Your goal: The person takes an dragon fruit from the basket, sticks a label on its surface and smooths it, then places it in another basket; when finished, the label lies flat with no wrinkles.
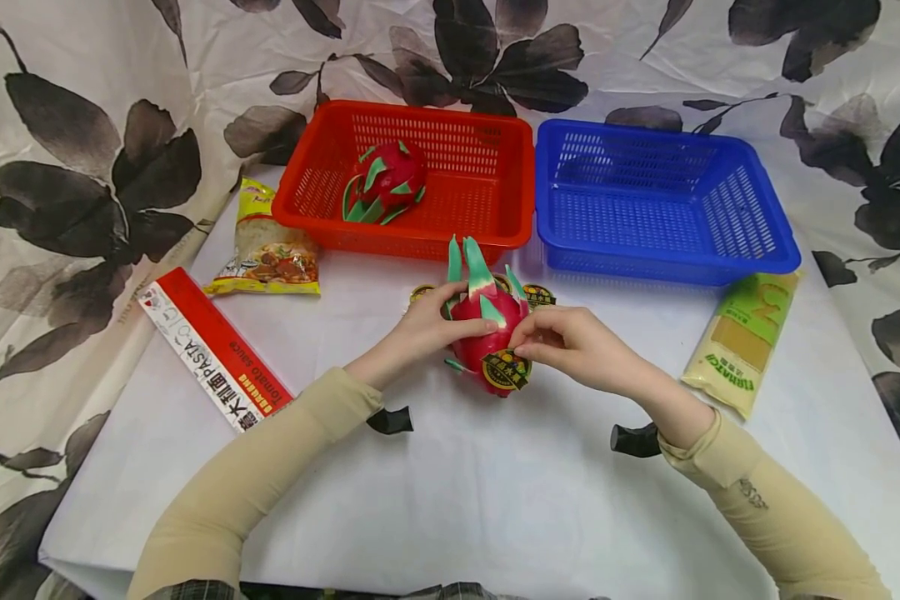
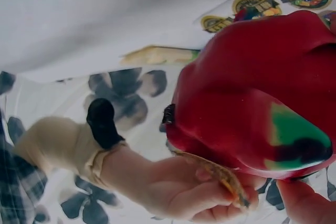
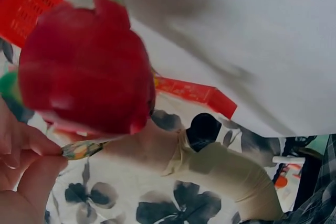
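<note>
A red dragon fruit (image 1: pixel 471 337) with green-tipped scales is on the white table in front of the baskets. My left hand (image 1: pixel 437 323) grips it from the left, thumb across its side. At its lower right, the right hand (image 1: pixel 581 346) pinches a round black-and-gold sticker (image 1: pixel 506 372) by the edge. In the right wrist view that sticker (image 3: pixel 84 149) is seen nearly edge-on between thumb and fingertips, beside the fruit (image 3: pixel 86 69). Whether it sticks to the skin cannot be made out. More such stickers (image 1: pixel 538 296) lie just behind the fruit.
A red basket (image 1: pixel 412 242) at the back contains another dragon fruit (image 1: pixel 392 179). Right of it stands a blue basket (image 1: pixel 667 265). A yellow-ended food bag (image 1: pixel 273 246) and a red-and-white pasta box (image 1: pixel 213 350) lie left; a pasta packet (image 1: pixel 744 342) lies right.
</note>
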Tool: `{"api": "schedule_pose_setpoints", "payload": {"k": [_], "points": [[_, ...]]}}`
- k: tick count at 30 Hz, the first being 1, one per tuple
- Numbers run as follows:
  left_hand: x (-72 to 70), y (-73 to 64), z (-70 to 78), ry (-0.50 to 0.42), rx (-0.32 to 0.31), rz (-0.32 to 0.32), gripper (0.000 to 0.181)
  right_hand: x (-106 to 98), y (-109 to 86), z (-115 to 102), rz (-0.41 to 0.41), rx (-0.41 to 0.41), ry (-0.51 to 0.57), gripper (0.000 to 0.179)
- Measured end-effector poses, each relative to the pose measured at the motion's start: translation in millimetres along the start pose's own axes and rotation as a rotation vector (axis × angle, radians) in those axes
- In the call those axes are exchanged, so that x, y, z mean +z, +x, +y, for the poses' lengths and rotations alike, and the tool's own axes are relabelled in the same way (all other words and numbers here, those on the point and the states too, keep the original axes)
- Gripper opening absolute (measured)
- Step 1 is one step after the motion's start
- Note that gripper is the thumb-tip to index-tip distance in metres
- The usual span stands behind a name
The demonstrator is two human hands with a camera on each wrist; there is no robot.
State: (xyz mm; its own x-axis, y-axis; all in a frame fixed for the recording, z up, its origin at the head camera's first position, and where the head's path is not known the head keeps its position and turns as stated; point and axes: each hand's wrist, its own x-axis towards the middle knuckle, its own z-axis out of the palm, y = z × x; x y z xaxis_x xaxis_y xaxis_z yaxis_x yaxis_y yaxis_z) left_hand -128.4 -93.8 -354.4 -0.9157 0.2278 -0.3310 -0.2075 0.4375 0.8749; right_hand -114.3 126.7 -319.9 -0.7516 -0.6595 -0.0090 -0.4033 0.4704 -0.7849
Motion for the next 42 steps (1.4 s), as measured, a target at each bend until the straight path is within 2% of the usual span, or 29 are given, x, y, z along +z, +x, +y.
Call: {"api": "schedule_pose_setpoints", "payload": {"k": [4,8,15,20,24,29,37,42], "points": [[0.3,1.7,-1.0,0.027,0.019,-0.01,0.076,0,3.9,-5,-0.055,-0.067,-0.051,0.004],[1.0,3.5,-2.4,0.051,0.033,-0.005,0.076,0,7.8,-7,-0.055,-0.118,-0.115,0.003],[1.1,3.2,-2.3,0.024,0.01,-0.018,0.076,2,11.2,-8,-0.005,-0.115,-0.206,0.004],[2.0,1.8,-1.0,-0.01,-0.026,-0.035,0.077,3,10.5,-8,0.033,-0.103,-0.234,0.004],[2.8,0.0,0.8,-0.064,-0.067,-0.051,0.077,5,8.9,-8,0.092,-0.132,-0.283,0.007],[3.0,-1.9,2.3,-0.121,-0.089,-0.045,0.075,7,7.5,-8,0.183,-0.17,-0.328,0.015],[2.9,-5.6,3.2,-0.169,-0.081,-0.032,0.072,8,6.0,-1,0.318,-0.167,-0.29,0.027],[1.8,-6.7,1.8,-0.215,-0.082,0.003,0.072,12,4.1,4,0.422,-0.149,-0.203,0.026]]}}
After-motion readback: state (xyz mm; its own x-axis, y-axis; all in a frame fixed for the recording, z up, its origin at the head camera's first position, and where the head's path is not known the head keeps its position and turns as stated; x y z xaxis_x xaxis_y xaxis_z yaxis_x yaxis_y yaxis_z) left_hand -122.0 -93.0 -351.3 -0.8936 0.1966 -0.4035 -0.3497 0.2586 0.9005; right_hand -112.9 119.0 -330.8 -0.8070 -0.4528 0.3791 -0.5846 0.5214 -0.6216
